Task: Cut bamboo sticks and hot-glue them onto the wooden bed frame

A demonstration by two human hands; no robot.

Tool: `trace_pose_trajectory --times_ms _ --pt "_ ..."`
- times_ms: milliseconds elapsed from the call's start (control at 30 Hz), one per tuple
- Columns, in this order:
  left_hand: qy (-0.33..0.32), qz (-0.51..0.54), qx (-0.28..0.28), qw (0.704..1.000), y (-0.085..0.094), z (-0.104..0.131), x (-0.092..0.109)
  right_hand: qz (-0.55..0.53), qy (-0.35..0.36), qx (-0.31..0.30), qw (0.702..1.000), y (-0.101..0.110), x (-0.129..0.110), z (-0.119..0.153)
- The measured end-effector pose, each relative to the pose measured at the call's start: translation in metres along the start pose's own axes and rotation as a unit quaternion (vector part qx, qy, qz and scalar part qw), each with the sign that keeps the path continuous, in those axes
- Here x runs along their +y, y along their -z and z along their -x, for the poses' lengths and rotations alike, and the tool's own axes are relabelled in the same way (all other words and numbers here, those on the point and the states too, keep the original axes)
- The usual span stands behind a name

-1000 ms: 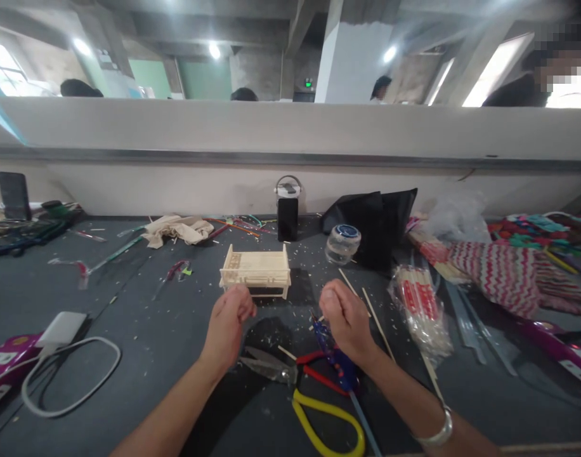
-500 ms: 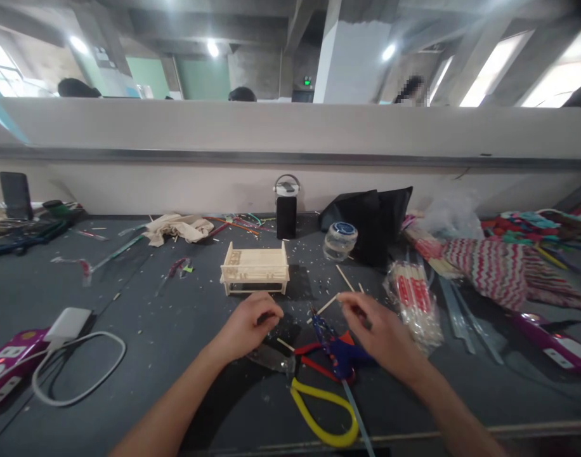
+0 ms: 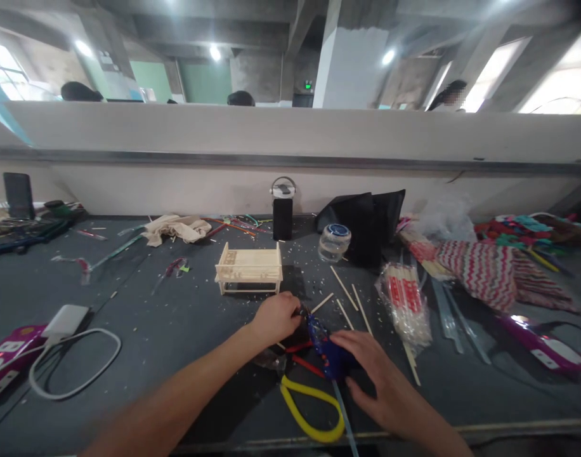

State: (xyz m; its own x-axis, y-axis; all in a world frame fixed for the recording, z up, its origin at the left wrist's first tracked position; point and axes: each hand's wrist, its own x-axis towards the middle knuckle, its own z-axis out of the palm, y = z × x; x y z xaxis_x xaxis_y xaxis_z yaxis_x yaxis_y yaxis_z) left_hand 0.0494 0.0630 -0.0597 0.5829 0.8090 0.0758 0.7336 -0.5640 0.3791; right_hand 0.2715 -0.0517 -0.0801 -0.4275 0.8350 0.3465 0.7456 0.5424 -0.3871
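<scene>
My left hand (image 3: 278, 318) is closed, its curled fingers beside the nozzle of a blue glue gun (image 3: 329, 352); what they hold, if anything, is hidden. My right hand (image 3: 383, 379) is over the glue gun's right side, thumb and fingers apart, fingertips at its body. A clear glue stick (image 3: 346, 416) trails from the back of the gun. Under it lie red-handled pliers (image 3: 306, 366), partly covered, and a yellow handle loop (image 3: 313, 433). Beyond my left hand stands a small wooden stick model (image 3: 249, 273). Thin wooden sticks (image 3: 344, 289) lie ahead of the gun.
A clear jar (image 3: 335, 243) with a blue lid and a black bag (image 3: 371, 228) stand at the back. Packaged sticks (image 3: 404, 298) and a knitted piece (image 3: 481, 270) are to the right. Purple power strips (image 3: 14, 358) lie at the sides. Scraps dot the dark table.
My left hand has moved right, towards the glue gun's nozzle. My right hand has come down and back to the gun's body, away from the stick at its fingertips.
</scene>
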Motion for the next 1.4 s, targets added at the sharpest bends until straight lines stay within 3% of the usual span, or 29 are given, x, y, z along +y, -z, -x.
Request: trace_pose_trajectory --times_ms 300,400,533,600,733,833,933,1000,1067,1133,1267,1333,1400 --pt "0.039 -0.006 -0.015 0.999 -0.003 -0.001 0.01 0.035 -0.015 0.163 0.986 -0.001 0.023 0.006" --pt "0.056 -0.002 -0.012 0.998 0.004 0.002 0.009 0.031 -0.031 0.173 0.984 0.002 0.028 0.005" --pt "0.081 0.042 0.021 0.996 0.017 0.03 -0.003 0.021 -0.021 0.145 0.989 0.001 0.03 0.001" --pt "0.107 0.197 0.076 0.972 0.02 0.049 -0.011 0.017 -0.007 0.122 0.992 0.0 0.03 -0.002" --pt "0.168 0.477 0.112 0.856 0.02 0.075 -0.017 0.009 0.008 0.086 0.996 -0.003 0.031 -0.013" --pt "0.152 0.562 0.139 0.801 0.02 0.078 -0.014 0.002 0.01 0.067 0.998 0.0 0.032 -0.02" --pt "0.125 0.591 0.14 0.785 0.023 0.073 -0.009 -0.016 0.008 0.073 0.997 0.01 0.024 -0.03" --pt "0.106 0.578 0.126 0.799 0.026 0.068 -0.005 -0.055 -0.031 0.087 0.994 0.018 0.009 -0.04" --pt "0.078 0.531 0.118 0.835 0.029 0.062 -0.002 -0.123 -0.084 0.085 0.985 0.026 -0.011 -0.055" --pt "0.044 0.461 0.121 0.878 0.031 0.055 0.0 -0.205 -0.085 0.07 0.973 0.031 -0.031 -0.074" --pt "0.006 0.37 0.13 0.92 0.04 0.048 -0.004 -0.239 -0.079 0.134 0.959 0.034 -0.054 -0.117" --pt "-0.017 0.294 0.175 0.94 0.051 0.048 -0.012 -0.225 -0.058 0.159 0.96 0.035 -0.054 -0.137" --pt "-0.061 0.176 0.257 0.948 0.066 0.046 -0.024 -0.213 -0.039 0.168 0.962 0.036 -0.05 -0.154"
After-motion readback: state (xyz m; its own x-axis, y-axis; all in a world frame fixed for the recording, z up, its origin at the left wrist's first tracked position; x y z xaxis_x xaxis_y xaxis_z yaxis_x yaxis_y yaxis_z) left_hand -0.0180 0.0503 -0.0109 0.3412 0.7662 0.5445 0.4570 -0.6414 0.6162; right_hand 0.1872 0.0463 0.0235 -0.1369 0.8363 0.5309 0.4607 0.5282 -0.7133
